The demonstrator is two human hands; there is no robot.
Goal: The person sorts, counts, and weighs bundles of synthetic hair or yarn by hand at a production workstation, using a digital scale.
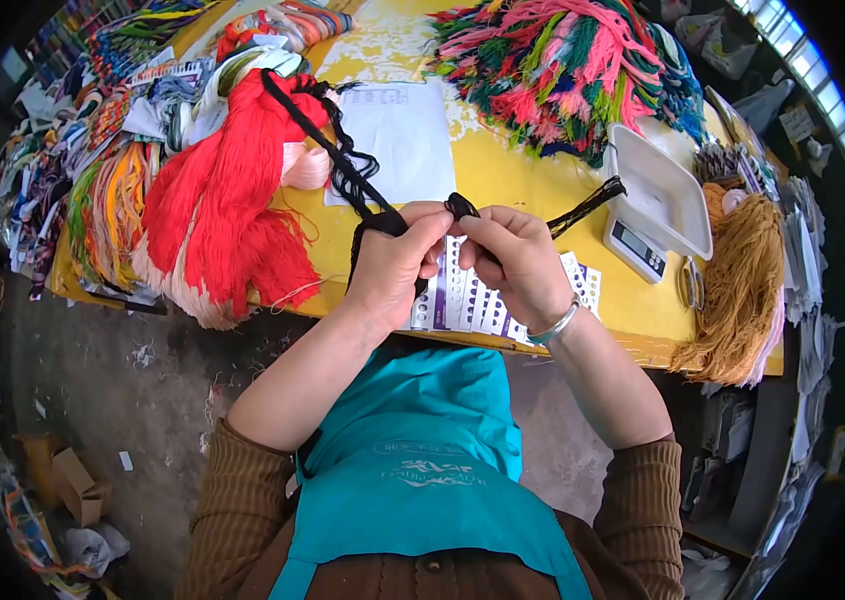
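Observation:
Both my hands meet above the front of the yellow table, closed on black thread. My left hand pinches it near the fingertips, and a long strand runs from there up and left across the red skein. My right hand, with a bracelet at the wrist, grips a small black loop; a twisted black end sticks out to its right. Under my hands lie white punched cards with purple markings. Behind them is a white paper sheet. A big red thread skein hangs over the table edge at left.
On the yellow table, a kitchen scale with a white tray stands at right. Beside it hangs a tan thread skein. Pink and green thread bundles lie at the back; more multicoloured skeins crowd the left.

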